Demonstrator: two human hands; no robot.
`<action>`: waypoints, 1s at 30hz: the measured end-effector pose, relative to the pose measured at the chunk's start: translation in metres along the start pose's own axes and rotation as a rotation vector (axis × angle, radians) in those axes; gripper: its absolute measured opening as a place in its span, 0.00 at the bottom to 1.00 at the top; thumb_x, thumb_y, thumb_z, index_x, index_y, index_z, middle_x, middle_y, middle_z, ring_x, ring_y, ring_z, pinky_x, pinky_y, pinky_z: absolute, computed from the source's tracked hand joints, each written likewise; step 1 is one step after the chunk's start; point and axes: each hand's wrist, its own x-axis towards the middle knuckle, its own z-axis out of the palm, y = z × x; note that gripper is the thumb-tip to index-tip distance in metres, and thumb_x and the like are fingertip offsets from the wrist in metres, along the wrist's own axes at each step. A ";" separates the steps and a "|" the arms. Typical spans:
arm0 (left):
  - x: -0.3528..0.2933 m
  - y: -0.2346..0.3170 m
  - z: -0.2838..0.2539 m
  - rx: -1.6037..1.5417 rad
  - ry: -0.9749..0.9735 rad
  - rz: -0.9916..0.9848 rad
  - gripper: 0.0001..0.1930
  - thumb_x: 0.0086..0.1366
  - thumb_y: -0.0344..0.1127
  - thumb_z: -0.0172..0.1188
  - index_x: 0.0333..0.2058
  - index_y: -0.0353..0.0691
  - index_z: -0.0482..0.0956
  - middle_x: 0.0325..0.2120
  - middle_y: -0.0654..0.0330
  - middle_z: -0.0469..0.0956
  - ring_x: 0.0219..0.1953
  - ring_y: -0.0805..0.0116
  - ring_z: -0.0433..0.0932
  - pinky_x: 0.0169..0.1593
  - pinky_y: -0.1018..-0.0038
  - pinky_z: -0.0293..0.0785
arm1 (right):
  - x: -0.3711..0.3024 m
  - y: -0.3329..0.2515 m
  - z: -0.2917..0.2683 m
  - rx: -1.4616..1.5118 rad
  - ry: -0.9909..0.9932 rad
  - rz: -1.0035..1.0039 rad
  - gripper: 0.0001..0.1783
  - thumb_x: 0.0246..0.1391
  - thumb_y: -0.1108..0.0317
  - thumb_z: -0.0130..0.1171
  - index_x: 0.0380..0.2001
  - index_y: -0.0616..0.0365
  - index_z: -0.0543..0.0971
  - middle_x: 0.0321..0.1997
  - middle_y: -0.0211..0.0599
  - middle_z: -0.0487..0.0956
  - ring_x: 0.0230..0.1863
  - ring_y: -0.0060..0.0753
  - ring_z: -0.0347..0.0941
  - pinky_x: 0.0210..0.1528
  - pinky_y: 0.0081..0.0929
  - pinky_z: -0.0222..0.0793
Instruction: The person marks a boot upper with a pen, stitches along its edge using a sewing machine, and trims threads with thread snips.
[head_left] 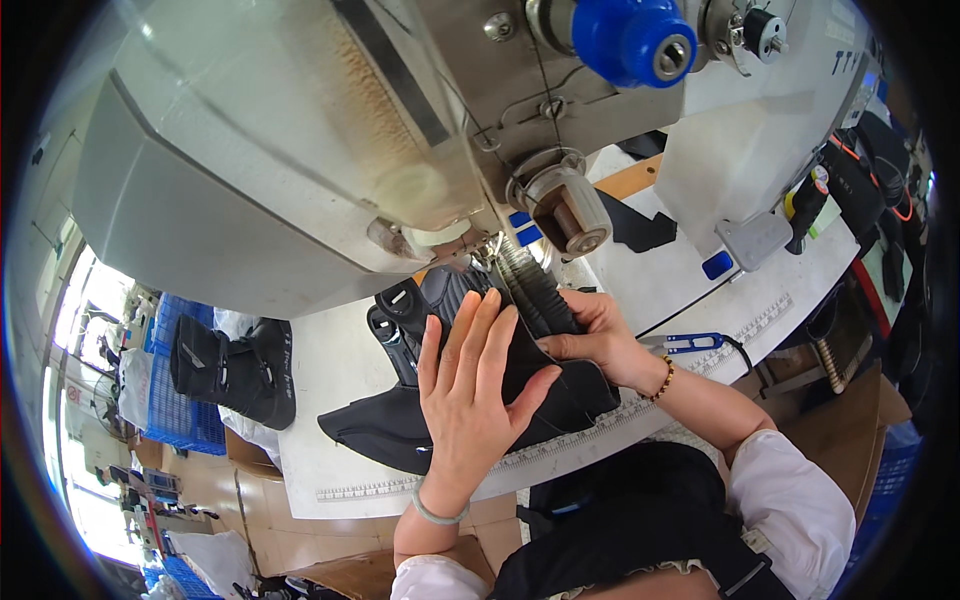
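Observation:
A black boot upper (385,428) lies on the white table beneath the head of a sewing machine (270,190). Its ribbed part (532,290) runs up to the needle area, where machine parts partly hide the stitching point. My left hand (470,375) rests flat on the upper with fingers stretched out and close together, thumb apart. On the other side, my right hand (597,342) pinches the upper's edge between thumb and fingers. Black pieces with round openings (400,300) stick out left of my left fingertips.
Blue-handled thread snips (692,343) lie right of my right wrist. A measuring tape (570,440) runs along the table's front edge. A black boot (240,370) stands at the left, beside a blue basket (170,400). A black cut piece (640,225) lies behind the machine's bobbin holder.

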 end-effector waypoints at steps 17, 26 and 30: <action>-0.004 -0.002 0.006 0.053 0.039 0.008 0.25 0.54 0.43 0.63 0.51 0.43 0.74 0.53 0.60 0.71 0.57 0.59 0.68 0.65 0.58 0.52 | -0.004 0.000 0.004 0.011 -0.006 -0.009 0.18 0.52 0.81 0.60 0.48 0.65 0.74 0.42 0.29 0.78 0.42 0.13 0.71 0.45 0.15 0.70; 0.002 0.000 0.004 0.023 0.024 -0.015 0.25 0.54 0.41 0.64 0.51 0.43 0.74 0.52 0.60 0.72 0.56 0.60 0.69 0.65 0.58 0.52 | -0.001 -0.005 0.005 0.035 0.016 0.012 0.18 0.52 0.79 0.60 0.47 0.65 0.74 0.42 0.30 0.79 0.42 0.14 0.72 0.45 0.15 0.71; 0.007 -0.003 0.004 0.011 0.020 -0.029 0.25 0.54 0.42 0.64 0.52 0.43 0.74 0.51 0.60 0.73 0.56 0.60 0.70 0.64 0.57 0.53 | 0.002 -0.006 0.011 0.059 0.071 0.021 0.16 0.52 0.79 0.60 0.46 0.65 0.75 0.40 0.30 0.79 0.40 0.14 0.72 0.43 0.15 0.71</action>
